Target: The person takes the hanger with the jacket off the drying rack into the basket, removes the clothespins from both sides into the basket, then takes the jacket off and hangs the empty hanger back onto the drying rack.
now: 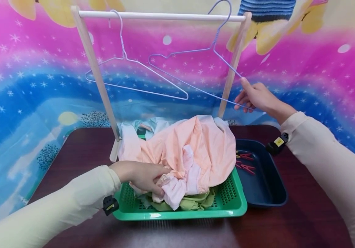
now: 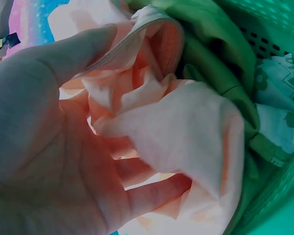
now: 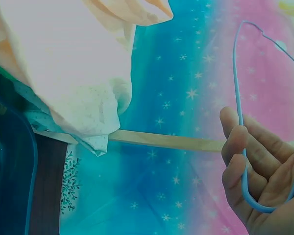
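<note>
A peach garment [image 1: 193, 144] with a pale pink part is heaped over the green basket [image 1: 180, 216]. At its near side my left hand [image 1: 144, 175] grips the bunched cloth; in the left wrist view the thumb [image 2: 88, 49] lies along a hemmed edge and the fingers are in the folds. Up on the right, my right hand [image 1: 258, 98] holds the lower right corner of a lilac wire hanger [image 1: 185, 83]. That hanger slants, its hook over the rail's right end. In the right wrist view, curled fingers [image 3: 235, 142] go round the wire.
A second, pale hanger [image 1: 143, 91] hangs from the left part of the white rail [image 1: 165, 16] on a wooden stand. Green cloth [image 1: 199, 202] lies under the peach garment. Right of the basket, a dark blue tray [image 1: 264, 186] holds red and yellow clothespins [image 1: 246, 168].
</note>
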{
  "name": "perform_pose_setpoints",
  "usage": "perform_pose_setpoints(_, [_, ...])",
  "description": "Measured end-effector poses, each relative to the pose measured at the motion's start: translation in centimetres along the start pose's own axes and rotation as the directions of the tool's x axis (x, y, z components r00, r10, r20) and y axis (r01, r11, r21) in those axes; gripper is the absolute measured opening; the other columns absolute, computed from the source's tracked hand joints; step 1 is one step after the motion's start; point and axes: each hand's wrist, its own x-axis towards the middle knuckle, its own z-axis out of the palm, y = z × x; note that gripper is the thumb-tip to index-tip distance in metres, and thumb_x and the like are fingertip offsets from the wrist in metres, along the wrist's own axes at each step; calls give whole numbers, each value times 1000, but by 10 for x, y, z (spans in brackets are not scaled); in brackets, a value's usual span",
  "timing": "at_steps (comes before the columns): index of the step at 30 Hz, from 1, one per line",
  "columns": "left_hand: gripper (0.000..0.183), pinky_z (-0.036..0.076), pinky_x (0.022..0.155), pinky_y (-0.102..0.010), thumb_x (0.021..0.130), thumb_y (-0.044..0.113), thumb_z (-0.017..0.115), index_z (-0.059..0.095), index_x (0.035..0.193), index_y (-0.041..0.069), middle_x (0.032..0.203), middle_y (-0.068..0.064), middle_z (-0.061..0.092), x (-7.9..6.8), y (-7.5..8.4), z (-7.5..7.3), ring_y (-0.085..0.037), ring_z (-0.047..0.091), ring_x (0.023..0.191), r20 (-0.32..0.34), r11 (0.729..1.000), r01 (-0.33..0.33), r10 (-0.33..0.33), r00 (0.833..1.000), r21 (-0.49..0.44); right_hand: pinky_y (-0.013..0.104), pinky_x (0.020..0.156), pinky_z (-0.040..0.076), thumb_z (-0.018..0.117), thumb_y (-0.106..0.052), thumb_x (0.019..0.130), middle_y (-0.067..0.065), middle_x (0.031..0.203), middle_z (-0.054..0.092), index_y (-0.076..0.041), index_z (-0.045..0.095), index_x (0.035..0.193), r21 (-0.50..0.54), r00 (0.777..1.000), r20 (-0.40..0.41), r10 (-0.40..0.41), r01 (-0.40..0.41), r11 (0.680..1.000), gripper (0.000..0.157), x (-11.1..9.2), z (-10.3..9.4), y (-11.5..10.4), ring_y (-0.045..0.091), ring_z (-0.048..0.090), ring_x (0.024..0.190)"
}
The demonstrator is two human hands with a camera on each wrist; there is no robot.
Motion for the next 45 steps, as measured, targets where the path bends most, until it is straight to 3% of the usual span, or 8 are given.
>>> perform_pose_setpoints(3, [74,49,77,-28,96,31,71,32,158,22,96,1,59,-2,-1,-2,-7,56,81,19,999,-32,33,999,-43,29,64,55,19,-68,101,-2,83,74,10,63,116,-3,1000,5,5,-5,1000,90,2,1,-1,16,66,66])
perform_pose_setpoints(4, [73,46,65,-27,96,29,71,32,157,24,81,2,53,-3,-1,-3,-9,49,66,31,996,-37,39,999,-77,29,64,55,19,-68,102,-2,83,74,10,63,116,-4,1000,6,7,-7,1000,90,2,1,-2,16,66,66])
perform_pose_setpoints(7, [73,37,48,-26,98,26,69,27,158,29,65,4,41,-6,-1,-4,-9,39,48,70,987,-33,45,997,-158,29,63,55,19,-68,101,-2,82,74,10,63,115,-1,1000,7,12,-12,1000,91,4,2,-2,16,66,65])
perform_pose_setpoints(9, [77,41,52,-27,97,27,69,24,160,28,75,4,55,-7,-1,-5,-9,47,55,68,986,-22,34,997,-167,29,63,56,20,-68,101,-2,82,74,10,63,115,2,1000,6,13,-13,1000,91,5,2,-3,16,66,65])
perform_pose_setpoints(11, [78,52,73,-31,97,30,70,26,160,25,108,2,65,-9,-1,-6,-9,60,84,49,990,-26,32,998,-135,29,63,55,19,-69,101,-2,82,74,10,63,115,0,1000,5,16,-16,1000,91,6,1,-4,16,66,65])
perform_pose_setpoints(14, [79,41,112,-36,95,34,72,29,160,19,157,2,41,-10,0,-7,-9,45,135,9,997,-36,37,999,-71,29,63,55,19,-70,101,-2,83,75,10,63,116,2,1000,7,24,-24,1000,92,8,0,-6,16,66,65])
perform_pose_setpoints(30, [71,37,118,-51,98,38,67,31,159,32,164,1,33,-29,3,-31,-21,38,148,16,993,-75,77,997,-96,29,63,54,21,-64,104,4,89,76,10,65,115,-33,999,41,33,-31,999,87,11,6,-5,15,69,66])
perform_pose_setpoints(45, [65,40,114,-57,100,44,60,36,157,25,162,-6,38,-39,-1,-40,-30,40,148,-173,997,-80,78,982,-4,26,66,57,25,-63,104,11,98,79,9,62,122,27,997,51,52,-54,998,83,11,12,-3,11,72,67])
